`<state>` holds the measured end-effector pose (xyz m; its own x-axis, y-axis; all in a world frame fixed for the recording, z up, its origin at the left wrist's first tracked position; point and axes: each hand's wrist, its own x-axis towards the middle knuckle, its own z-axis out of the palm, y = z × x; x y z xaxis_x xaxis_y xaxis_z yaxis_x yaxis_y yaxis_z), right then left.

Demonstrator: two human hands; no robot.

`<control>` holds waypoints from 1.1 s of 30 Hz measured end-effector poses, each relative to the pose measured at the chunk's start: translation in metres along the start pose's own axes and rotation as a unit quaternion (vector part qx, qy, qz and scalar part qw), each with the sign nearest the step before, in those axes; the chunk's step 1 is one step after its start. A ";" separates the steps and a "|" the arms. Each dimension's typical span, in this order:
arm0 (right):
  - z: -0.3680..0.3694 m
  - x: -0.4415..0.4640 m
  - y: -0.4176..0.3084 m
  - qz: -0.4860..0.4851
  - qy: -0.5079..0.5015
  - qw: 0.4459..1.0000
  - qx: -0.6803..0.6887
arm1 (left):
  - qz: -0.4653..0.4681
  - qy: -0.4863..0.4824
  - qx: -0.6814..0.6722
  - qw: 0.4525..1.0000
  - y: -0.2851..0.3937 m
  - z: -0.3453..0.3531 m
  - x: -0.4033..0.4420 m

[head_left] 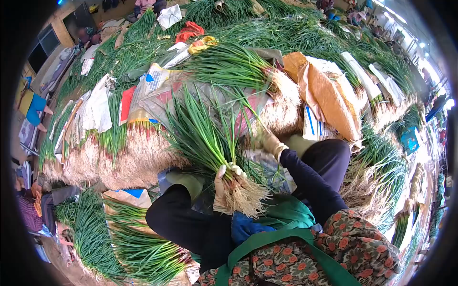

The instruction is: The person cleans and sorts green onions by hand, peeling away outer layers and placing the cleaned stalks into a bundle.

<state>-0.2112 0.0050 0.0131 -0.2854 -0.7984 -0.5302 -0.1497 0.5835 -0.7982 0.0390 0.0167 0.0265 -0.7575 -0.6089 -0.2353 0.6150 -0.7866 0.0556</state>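
Observation:
A bunch of green onions (pixel 202 131) is gripped in my gloved left hand (pixel 221 188), low in front of my lap. Its pale, tangled roots (pixel 244 194) point toward me and its long leaves fan out away to the upper left. My gloved right hand (pixel 271 144), a little blurred, is to the right of the bunch with its fingers closed. A thin green onion stalk (pixel 249 106) runs from it to the upper left. Beyond both hands, a larger pile of green onions (pixel 234 64) lies on sacking (pixel 191 95), roots to the right.
Rows of green onions with dry roots (pixel 143 155) stretch leftward. An orange-tan sack (pixel 329 95) lies at right, a red cloth (pixel 189 31) farther back. More green onions (pixel 143 238) rest at lower left. A blue basket (pixel 409 139) stands at right. Other people (pixel 36 209) sit around the edges.

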 end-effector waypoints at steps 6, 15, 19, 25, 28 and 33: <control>0.060 -0.015 0.006 0.015 -0.158 0.914 0.372 | -0.026 -0.036 0.028 0.999 -0.009 -0.035 0.023; 0.037 -0.015 0.021 0.032 -0.045 0.964 0.259 | -0.025 0.134 0.178 0.975 -0.031 0.005 0.030; 0.050 0.133 0.153 -0.197 0.144 0.882 0.404 | -0.043 0.005 -0.015 0.999 -0.033 -0.007 0.033; 0.015 0.000 0.093 -0.149 -0.278 0.726 -0.611 | -0.031 0.083 0.130 0.988 -0.029 0.001 0.020; 0.011 -0.011 0.107 -0.424 -0.083 0.719 -0.545 | -0.064 0.167 0.194 0.965 -0.049 0.038 0.020; 0.039 -0.022 0.027 -0.209 0.063 0.965 -0.143 | -0.154 0.096 0.238 0.954 -0.041 -0.010 0.023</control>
<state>-0.1721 0.0320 -0.0077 -0.2533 -0.9592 -0.1256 -0.5270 0.2457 -0.8135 -0.0018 0.0357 0.0089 -0.8043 -0.3465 -0.4828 0.1647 -0.9106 0.3792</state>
